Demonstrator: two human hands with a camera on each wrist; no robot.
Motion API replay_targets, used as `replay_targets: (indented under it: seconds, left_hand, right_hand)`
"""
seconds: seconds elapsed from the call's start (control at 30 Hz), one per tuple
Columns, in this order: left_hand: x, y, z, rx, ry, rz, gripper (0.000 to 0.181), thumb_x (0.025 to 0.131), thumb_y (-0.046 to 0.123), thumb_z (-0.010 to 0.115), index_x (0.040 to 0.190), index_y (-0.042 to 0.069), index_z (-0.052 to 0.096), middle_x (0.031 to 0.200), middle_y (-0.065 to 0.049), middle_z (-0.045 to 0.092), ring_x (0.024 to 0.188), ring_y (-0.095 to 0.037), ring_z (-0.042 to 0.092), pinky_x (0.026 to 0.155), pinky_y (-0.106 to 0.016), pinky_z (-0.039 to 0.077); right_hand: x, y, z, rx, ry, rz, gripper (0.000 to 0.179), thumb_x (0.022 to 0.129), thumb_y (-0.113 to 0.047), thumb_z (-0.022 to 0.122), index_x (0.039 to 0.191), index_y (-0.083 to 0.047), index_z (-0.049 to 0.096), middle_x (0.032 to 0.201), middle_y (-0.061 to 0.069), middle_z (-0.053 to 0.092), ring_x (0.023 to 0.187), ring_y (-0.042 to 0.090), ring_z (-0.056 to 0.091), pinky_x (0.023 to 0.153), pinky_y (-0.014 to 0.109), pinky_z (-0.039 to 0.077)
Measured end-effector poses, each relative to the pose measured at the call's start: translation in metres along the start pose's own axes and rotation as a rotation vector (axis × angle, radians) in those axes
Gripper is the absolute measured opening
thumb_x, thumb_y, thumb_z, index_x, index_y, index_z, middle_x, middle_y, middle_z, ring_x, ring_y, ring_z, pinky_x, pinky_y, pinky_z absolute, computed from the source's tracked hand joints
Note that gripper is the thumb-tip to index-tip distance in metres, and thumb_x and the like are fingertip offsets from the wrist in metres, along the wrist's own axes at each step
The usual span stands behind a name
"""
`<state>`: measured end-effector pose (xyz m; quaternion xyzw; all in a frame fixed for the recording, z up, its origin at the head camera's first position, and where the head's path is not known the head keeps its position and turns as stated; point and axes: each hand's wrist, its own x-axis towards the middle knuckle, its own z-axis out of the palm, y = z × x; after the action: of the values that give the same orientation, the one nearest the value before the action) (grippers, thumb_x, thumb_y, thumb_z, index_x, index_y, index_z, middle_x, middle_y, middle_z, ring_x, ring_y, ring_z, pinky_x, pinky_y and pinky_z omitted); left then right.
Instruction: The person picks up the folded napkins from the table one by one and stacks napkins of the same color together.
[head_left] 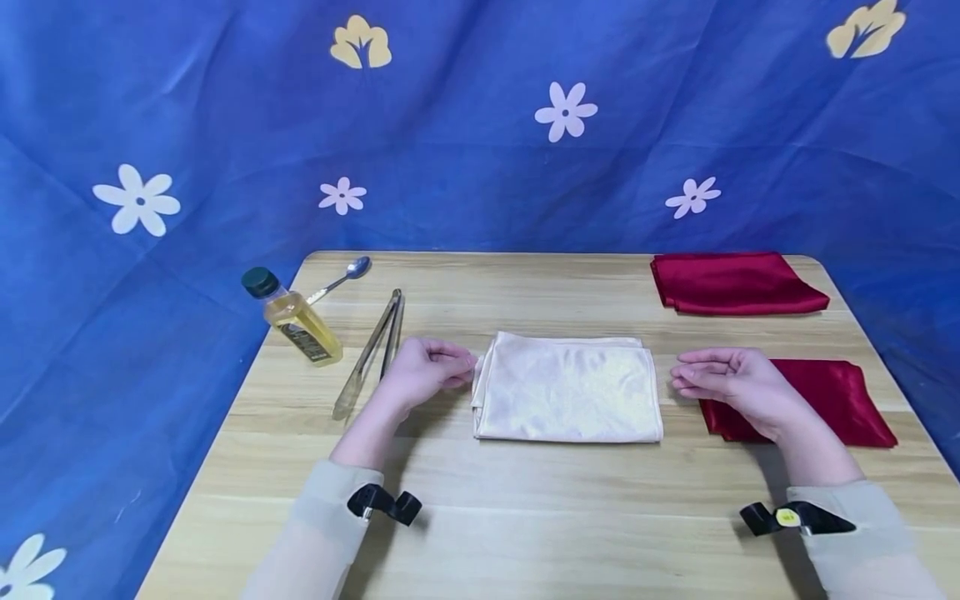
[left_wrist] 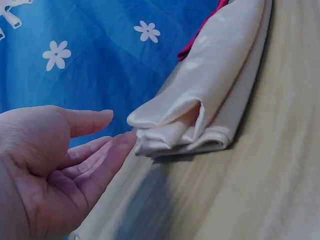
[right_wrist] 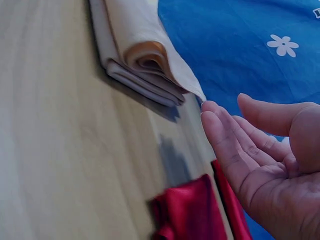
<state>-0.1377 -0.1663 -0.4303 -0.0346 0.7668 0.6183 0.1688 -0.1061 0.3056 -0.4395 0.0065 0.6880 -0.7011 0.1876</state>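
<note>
A folded white satin cloth [head_left: 570,392] lies flat in the middle of the wooden table, its layered folds showing at both ends in the wrist views. At its left end is my left hand [head_left: 435,371], fingertips right at the cloth's edge, thumb apart from the fingers in the left wrist view. My right hand [head_left: 723,383] hovers just off the right end, its fingers loosely bent and nothing between thumb and fingers [right_wrist: 225,145]. Under and behind the right hand lies a folded dark red satin cloth [head_left: 832,404], partly covered by the hand and forearm.
Another folded red cloth [head_left: 742,283] lies at the back right. Metal tongs [head_left: 367,358] rest left of the white cloth, close by the left hand. Farther left are a green-capped bottle [head_left: 303,325] of yellow liquid and a spoon [head_left: 348,273]. A blue flowered curtain [head_left: 465,167] hangs behind the table.
</note>
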Motion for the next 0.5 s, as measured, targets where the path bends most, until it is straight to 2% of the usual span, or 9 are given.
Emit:
replay_targets:
  seconds: [0.13, 0.33, 0.5]
  left_hand:
    - [0.003, 0.01, 0.005, -0.025, -0.02, 0.012, 0.028, 0.096, 0.007, 0.08, 0.116, -0.01, 0.072, 0.104, -0.023, 0.077, 0.094, -0.033, 0.077, 0.086, -0.039, 0.065]
    - [0.011, 0.022, 0.019, -0.048, -0.056, 0.013, 0.027, 0.095, 0.009, 0.082, 0.115, -0.007, 0.074, 0.102, -0.023, 0.077, 0.093, -0.034, 0.078, 0.084, -0.04, 0.065]
    - [0.02, 0.031, 0.033, -0.069, -0.087, 0.032, 0.025, 0.095, 0.005, 0.08, 0.114, -0.01, 0.073, 0.107, -0.027, 0.076, 0.094, -0.034, 0.078, 0.087, -0.041, 0.065]
  right_hand:
    - [-0.004, -0.009, -0.012, 0.016, -0.003, -0.03, 0.044, 0.1, 0.001, 0.072, 0.135, 0.019, 0.053, 0.118, 0.021, 0.075, 0.104, 0.028, 0.076, 0.091, 0.039, 0.062]
    - [-0.009, -0.021, -0.035, -0.02, 0.011, -0.041, 0.024, 0.102, -0.004, 0.07, 0.126, -0.003, 0.067, 0.118, 0.013, 0.077, 0.105, 0.025, 0.076, 0.09, 0.035, 0.063]
    - [-0.014, -0.028, -0.058, 0.033, -0.021, -0.096, 0.022, 0.105, 0.003, 0.063, 0.123, -0.006, 0.073, 0.115, 0.012, 0.078, 0.104, 0.027, 0.077, 0.089, 0.036, 0.063]
